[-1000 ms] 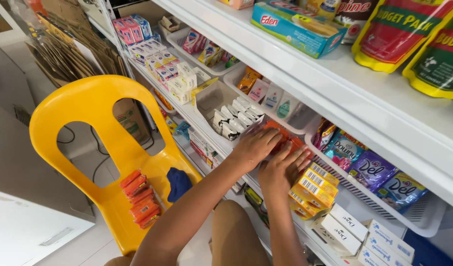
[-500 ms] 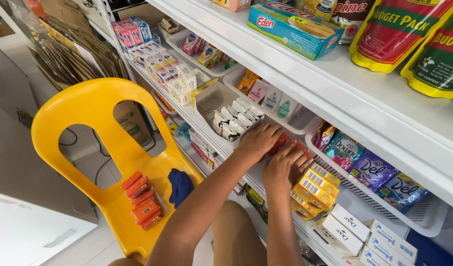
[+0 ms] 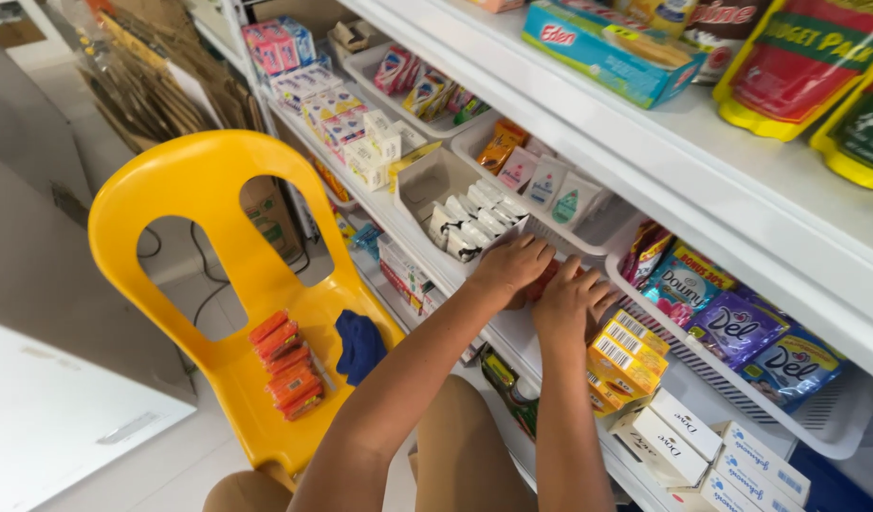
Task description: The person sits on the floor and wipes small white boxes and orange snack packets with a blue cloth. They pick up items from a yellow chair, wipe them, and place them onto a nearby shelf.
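A white plastic tray (image 3: 427,180) holds small black-and-white sachets (image 3: 469,223). Left hand (image 3: 510,265) and right hand (image 3: 571,301) lie side by side, fingers curled over orange packets (image 3: 542,282); the exact grip is hidden.

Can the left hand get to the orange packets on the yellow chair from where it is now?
Probably yes. The left hand is on the shelf, and nothing lies between it and the orange packets on the chair seat.
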